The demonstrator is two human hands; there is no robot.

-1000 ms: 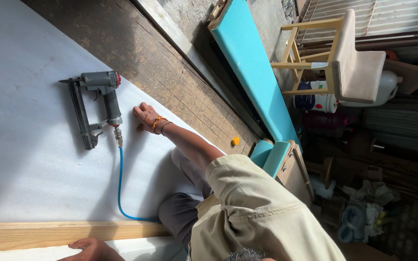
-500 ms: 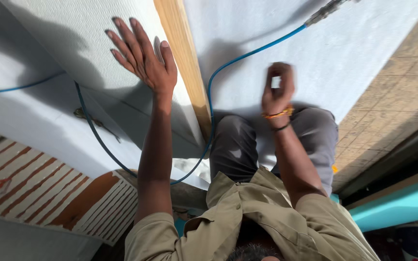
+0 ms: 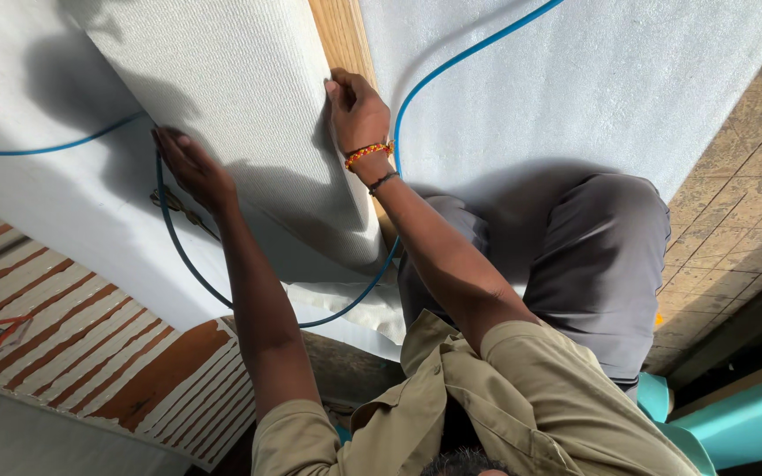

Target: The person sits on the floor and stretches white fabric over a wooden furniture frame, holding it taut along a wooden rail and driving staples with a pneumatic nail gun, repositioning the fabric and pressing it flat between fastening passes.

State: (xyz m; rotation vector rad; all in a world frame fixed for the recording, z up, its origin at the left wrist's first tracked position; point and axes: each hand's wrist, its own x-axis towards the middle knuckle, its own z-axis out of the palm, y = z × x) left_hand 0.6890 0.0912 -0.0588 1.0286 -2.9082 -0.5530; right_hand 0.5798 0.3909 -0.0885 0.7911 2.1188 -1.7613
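Both hands, left [image 3: 194, 167] and right [image 3: 356, 110], apparently grip the white textured sheet [image 3: 231, 97] at its edges.

Right hand [image 3: 356, 110] moved onto white textured sheet [image 3: 240, 115] edge, left hand [image 3: 191, 167] lowered

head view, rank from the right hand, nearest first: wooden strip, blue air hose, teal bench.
From the right hand:
1. wooden strip, under the fingers, touching.
2. blue air hose, just to its right.
3. teal bench, far lower right corner.
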